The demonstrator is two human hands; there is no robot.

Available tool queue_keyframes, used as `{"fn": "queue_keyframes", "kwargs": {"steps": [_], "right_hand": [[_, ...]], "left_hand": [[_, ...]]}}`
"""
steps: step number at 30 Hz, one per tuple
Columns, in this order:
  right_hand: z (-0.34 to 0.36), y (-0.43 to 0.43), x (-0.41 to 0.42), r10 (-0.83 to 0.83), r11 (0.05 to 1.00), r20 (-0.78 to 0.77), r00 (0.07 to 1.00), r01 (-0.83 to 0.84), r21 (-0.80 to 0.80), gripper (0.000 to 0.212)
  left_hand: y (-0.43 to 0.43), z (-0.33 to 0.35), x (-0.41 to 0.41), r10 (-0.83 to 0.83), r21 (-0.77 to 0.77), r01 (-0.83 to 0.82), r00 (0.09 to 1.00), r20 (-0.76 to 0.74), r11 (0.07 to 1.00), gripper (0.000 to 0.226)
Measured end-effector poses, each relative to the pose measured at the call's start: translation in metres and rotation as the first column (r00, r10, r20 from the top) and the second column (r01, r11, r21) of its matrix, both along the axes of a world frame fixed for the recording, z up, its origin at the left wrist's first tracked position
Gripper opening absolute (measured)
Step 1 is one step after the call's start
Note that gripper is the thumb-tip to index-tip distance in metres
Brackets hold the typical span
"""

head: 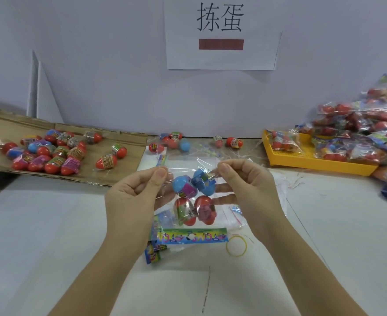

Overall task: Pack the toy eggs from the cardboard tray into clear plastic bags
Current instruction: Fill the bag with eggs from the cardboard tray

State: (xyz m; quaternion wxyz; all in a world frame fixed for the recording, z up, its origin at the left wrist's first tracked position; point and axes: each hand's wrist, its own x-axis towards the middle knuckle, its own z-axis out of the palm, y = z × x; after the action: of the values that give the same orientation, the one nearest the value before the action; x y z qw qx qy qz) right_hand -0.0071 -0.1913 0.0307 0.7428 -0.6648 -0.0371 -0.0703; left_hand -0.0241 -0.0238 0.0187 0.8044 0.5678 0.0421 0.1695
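A clear plastic bag (190, 165) hangs between my hands above the table's middle. My left hand (135, 195) pinches its upper left edge and my right hand (247, 188) pinches its upper right edge. Inside it lie two blue toy eggs (183, 185) over two red toy eggs (205, 209). The flattened cardboard tray (124, 156) lies at the left with several red and blue wrapped eggs (48, 153) on it.
Loose eggs (174, 141) lie by the wall. A yellow plastic tray (306, 163) and a heap of filled bags (366, 124) stand at the right. Empty bags with colourful header strips (192, 236) and a yellow rubber band (236, 246) lie below my hands.
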Motion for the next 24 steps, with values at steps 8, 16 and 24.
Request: {"fn": "queue_keyframes", "kwargs": {"steps": [8,16,24], "right_hand": [[-0.004,0.000,0.001,-0.012,1.000,0.001,1.000,0.012,-0.006,0.009],[-0.003,-0.007,0.005,-0.023,1.000,-0.011,1.000,0.023,-0.018,0.011],[-0.004,-0.010,0.005,0.014,1.000,0.073,0.997,-0.016,0.027,0.017]], "left_hand": [[0.008,0.000,0.005,-0.161,-0.042,0.158,0.984,-0.081,0.987,0.020],[0.013,-0.004,0.008,-0.135,0.008,0.136,0.987,-0.085,0.991,0.020],[0.012,-0.005,0.010,-0.163,-0.054,0.159,0.984,-0.070,0.986,0.040]]}}
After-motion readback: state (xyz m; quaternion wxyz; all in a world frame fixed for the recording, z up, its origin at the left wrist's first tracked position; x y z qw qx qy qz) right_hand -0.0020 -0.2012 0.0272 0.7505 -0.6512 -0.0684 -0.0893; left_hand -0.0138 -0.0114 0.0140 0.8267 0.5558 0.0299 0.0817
